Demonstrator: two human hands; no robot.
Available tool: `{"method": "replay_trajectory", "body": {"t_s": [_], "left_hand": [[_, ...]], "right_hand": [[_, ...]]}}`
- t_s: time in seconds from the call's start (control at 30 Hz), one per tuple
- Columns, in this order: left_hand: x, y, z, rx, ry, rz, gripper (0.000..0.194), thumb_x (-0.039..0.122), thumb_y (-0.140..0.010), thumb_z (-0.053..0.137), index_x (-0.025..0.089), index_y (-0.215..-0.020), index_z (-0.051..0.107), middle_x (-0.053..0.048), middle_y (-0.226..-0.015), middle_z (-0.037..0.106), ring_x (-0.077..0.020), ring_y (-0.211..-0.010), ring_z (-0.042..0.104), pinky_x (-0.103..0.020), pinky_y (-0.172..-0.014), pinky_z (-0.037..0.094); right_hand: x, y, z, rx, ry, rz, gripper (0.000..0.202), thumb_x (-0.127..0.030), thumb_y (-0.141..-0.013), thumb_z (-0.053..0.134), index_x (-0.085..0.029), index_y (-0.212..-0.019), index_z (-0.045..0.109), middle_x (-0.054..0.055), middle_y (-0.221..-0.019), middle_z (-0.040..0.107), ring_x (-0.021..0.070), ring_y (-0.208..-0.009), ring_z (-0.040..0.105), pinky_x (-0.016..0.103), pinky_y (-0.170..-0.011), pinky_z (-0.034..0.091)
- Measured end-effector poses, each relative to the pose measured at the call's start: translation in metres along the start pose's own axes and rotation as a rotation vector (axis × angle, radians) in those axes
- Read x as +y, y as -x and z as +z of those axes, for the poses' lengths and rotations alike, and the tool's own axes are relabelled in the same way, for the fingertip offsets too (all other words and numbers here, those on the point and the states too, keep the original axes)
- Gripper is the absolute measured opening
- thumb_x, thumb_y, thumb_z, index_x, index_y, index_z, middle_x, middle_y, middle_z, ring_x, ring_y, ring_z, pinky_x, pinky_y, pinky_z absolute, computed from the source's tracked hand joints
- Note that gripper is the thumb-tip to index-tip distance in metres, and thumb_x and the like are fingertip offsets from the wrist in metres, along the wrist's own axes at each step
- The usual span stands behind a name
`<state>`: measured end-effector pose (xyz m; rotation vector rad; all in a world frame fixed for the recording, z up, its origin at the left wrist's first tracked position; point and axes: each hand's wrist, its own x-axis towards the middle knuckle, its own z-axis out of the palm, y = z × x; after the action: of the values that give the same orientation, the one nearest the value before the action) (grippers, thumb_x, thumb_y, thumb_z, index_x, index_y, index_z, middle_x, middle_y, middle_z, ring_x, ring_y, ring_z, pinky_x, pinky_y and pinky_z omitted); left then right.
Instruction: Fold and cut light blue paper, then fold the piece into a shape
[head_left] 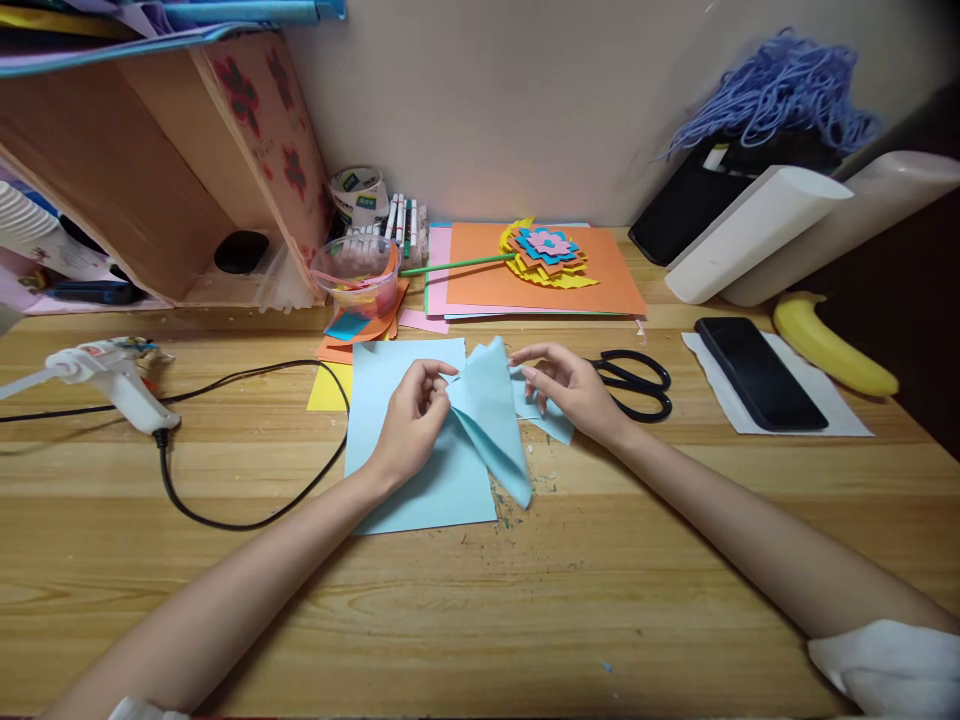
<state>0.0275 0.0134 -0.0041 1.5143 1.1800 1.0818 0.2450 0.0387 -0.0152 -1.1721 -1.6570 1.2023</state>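
Observation:
A folded piece of light blue paper [495, 410] stands tilted above the work surface, its top edge jagged and its lower corner pointing toward me. My left hand [414, 415] pinches its left side between thumb and fingers. Just right of the folded paper is my right hand [566, 388], its fingers apart and slightly curved; whether a fingertip touches the paper is hard to see. Under my left hand lies a flat light blue sheet [427, 500]. Smaller light blue scraps [553, 424] lie under my right hand. Black-handled scissors [637, 384] rest beside it, blades hidden.
A glue gun [112, 385] with a looping black cord [217, 522] lies left. Behind are a tub of scraps [356, 280], markers [401, 225] and a layered paper flower [547, 250] on orange paper [480, 285]. A phone [761, 373] and banana [832, 345] lie right.

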Motion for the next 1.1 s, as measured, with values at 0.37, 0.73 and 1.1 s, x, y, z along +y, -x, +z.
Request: {"method": "replay_trajectory", "body": {"t_s": [0.37, 0.73, 1.1], "left_hand": [[-0.001, -0.002, -0.003, -0.085, 0.084, -0.093, 0.016, 0.029, -0.084, 0.041, 0.021, -0.092, 0.052, 0.0, -0.077, 0.047, -0.0102, -0.056, 0.035, -0.022, -0.05, 0.029], [-0.002, -0.002, 0.001, 0.023, -0.155, -0.056, 0.014, 0.028, -0.087, 0.042, 0.02, -0.097, 0.049, 0.001, -0.078, 0.047, -0.0109, -0.066, 0.042, -0.022, -0.061, 0.034], [-0.001, -0.001, 0.001, -0.014, -0.212, -0.063, 0.027, 0.027, -0.081, 0.053, 0.021, -0.107, 0.049, 0.004, -0.069, 0.042, -0.0081, -0.055, 0.037, -0.021, -0.053, 0.03]], "right_hand": [[0.0, -0.001, 0.003, 0.117, 0.205, -0.1, 0.032, -0.038, -0.079, 0.058, -0.024, -0.107, 0.052, 0.007, -0.116, 0.052, 0.0201, -0.101, 0.053, 0.034, -0.079, 0.048], [-0.008, 0.0, 0.001, -0.104, 0.377, -0.155, 0.017, -0.034, -0.077, 0.061, -0.019, -0.07, 0.057, 0.003, -0.079, 0.061, 0.0179, -0.078, 0.056, 0.033, -0.074, 0.043], [-0.006, 0.001, 0.002, -0.079, 0.385, -0.141, 0.013, -0.03, -0.075, 0.062, -0.019, -0.069, 0.057, 0.003, -0.079, 0.061, 0.0179, -0.078, 0.055, 0.033, -0.073, 0.042]]}}
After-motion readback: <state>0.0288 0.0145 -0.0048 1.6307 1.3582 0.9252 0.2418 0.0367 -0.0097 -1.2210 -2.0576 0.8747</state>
